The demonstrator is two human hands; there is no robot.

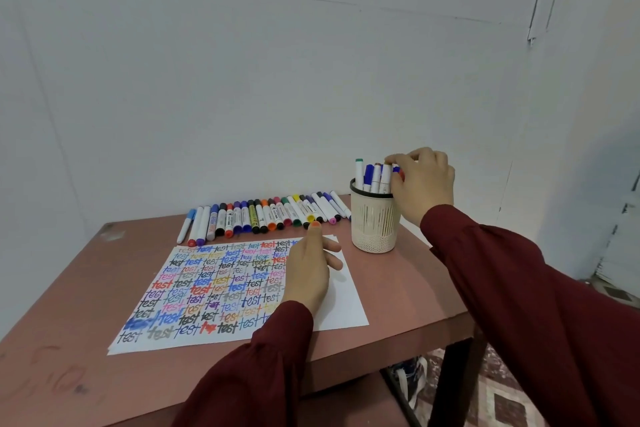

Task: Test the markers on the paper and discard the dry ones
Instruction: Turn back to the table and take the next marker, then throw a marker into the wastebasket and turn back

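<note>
- Head view: I am watching the right hand (424, 184) reaching over the mesh cup (374, 222) at the far right of the table (398, 288). Its fingers are curling down and its thumb is pinching the top of a white marker (385, 177) that is standing in the cup.
- Other markers are standing upright in the same cup just beside it, with blue and green caps showing.
- The left hand (308, 274) is lying over the right part of the paper (346, 302), fingers loosely spread and gripping nothing that I can see. One fingertip is pointing toward the row of markers (263, 217).
- That row is lying side by side along the far edge of the table, just beyond the paper, caps mostly toward me.
- The paper is lying flat near the table's middle, carrying rows of the word "test" in many colours, with its right strip blank.
- Dark red sleeves are covering both forearms.
</note>
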